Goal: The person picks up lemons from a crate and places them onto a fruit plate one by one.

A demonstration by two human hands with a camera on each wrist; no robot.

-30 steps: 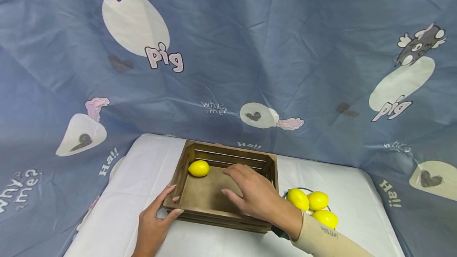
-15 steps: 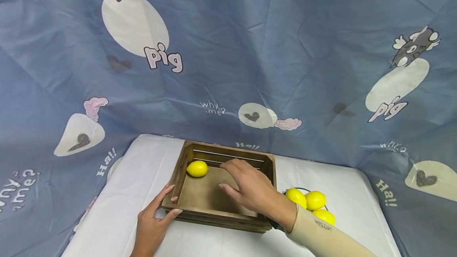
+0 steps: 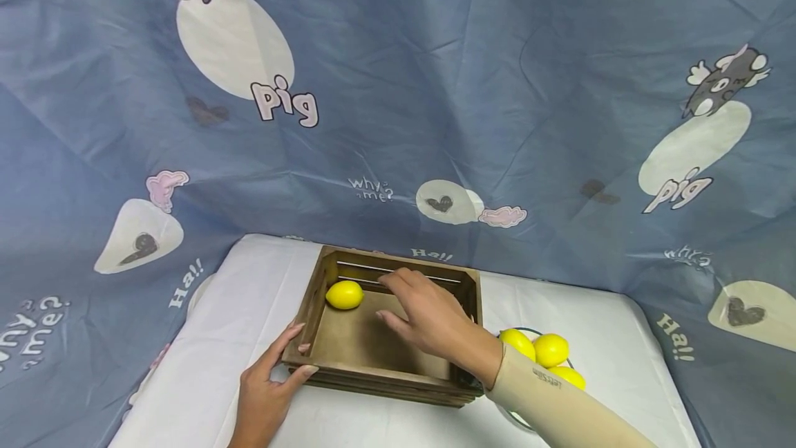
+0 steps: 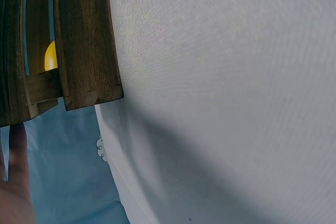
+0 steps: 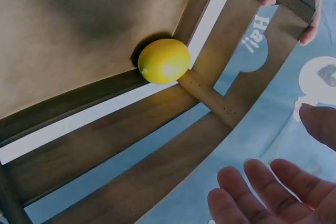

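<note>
A brown slatted wooden crate stands on the white-covered table. One yellow lemon lies in its far left corner; the right wrist view shows this lemon against the slats. My left hand grips the crate's near left corner, thumb at the front rim and fingers over the left wall. In the left wrist view, part of the left hand shows beside the crate slats. Above the crate's interior is my right hand, fingers slightly bent, holding nothing. Its palm side shows in the right wrist view, with the fingers spread.
To the right of the crate, several more lemons sit on a round dark-rimmed plate, partly hidden by the right sleeve. A blue printed cloth hangs behind the white table surface.
My right hand has drifted slightly left over the crate, and its sleeve now covers more of the plate. The left hand keeps its grip; the lemon in the crate stays put.
</note>
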